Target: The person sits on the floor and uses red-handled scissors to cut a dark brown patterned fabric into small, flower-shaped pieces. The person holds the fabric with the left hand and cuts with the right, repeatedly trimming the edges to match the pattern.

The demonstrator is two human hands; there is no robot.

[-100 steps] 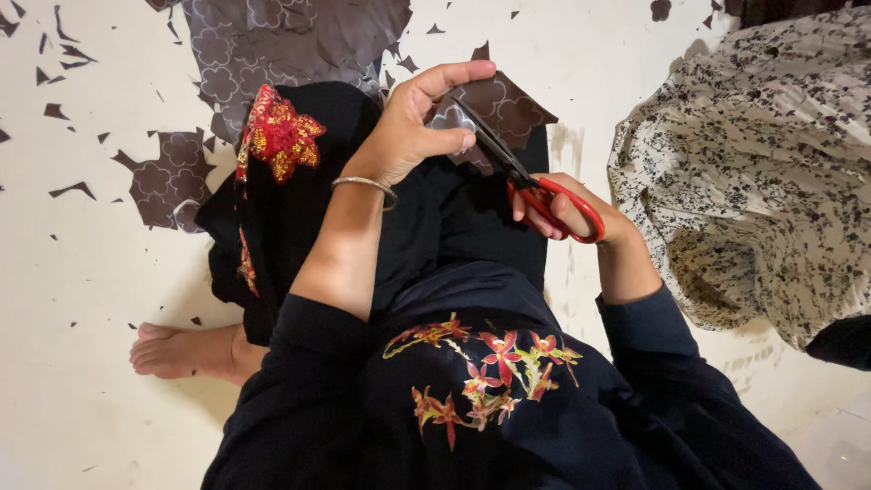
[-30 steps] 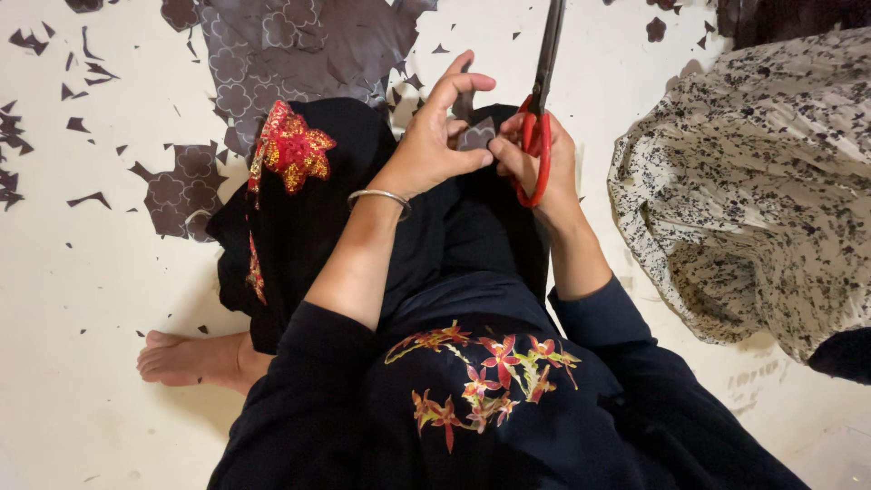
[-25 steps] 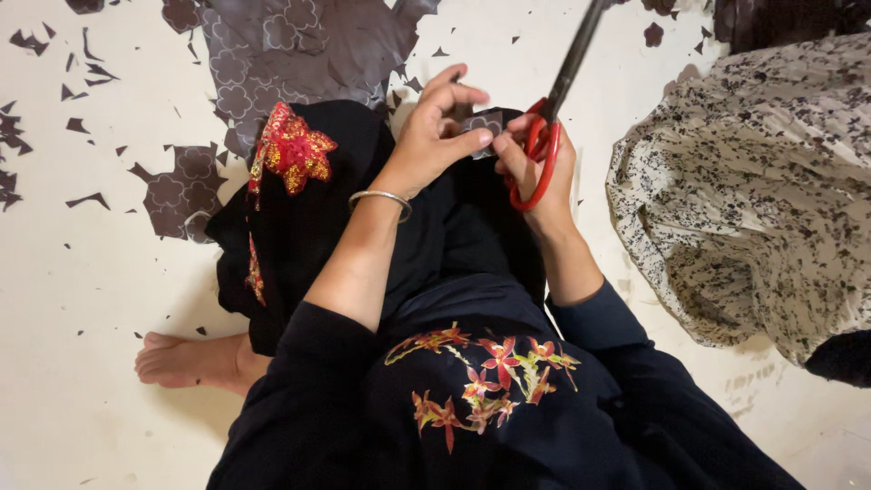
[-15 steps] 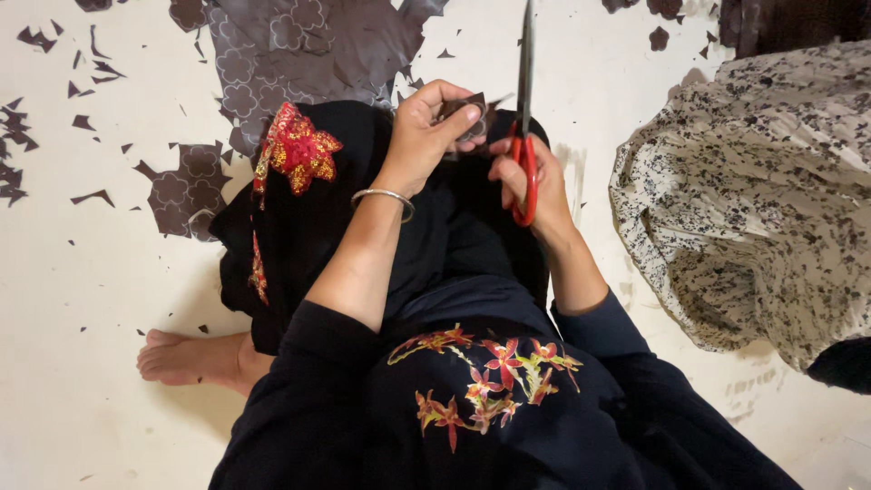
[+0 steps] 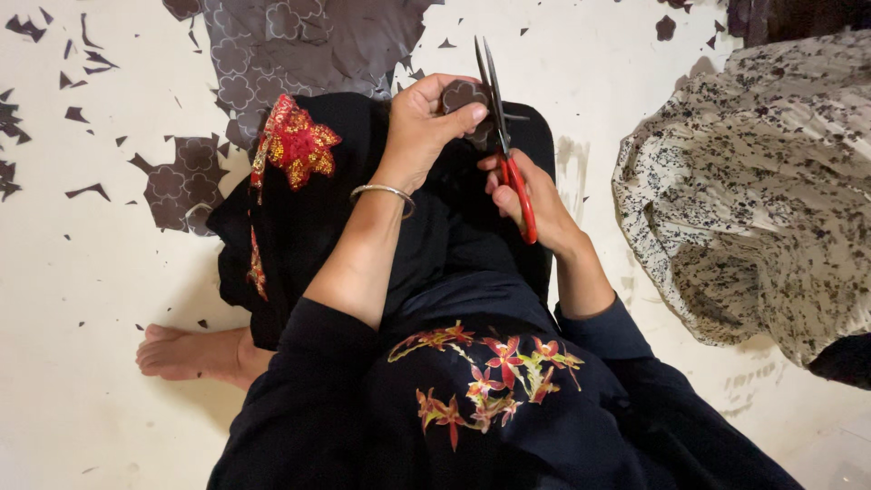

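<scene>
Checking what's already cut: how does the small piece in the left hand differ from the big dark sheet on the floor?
The small piece is a single flower shape pinched in the left hand, against the scissors. The big sheet lies flat on the floor, ragged-edged, covered with many flower outlines. Both are the same dark brown material.

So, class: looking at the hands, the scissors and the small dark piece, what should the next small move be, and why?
Probably close the scissors: the left hand pinches the small dark piece against the blades, and the right hand grips the red handles.
</scene>
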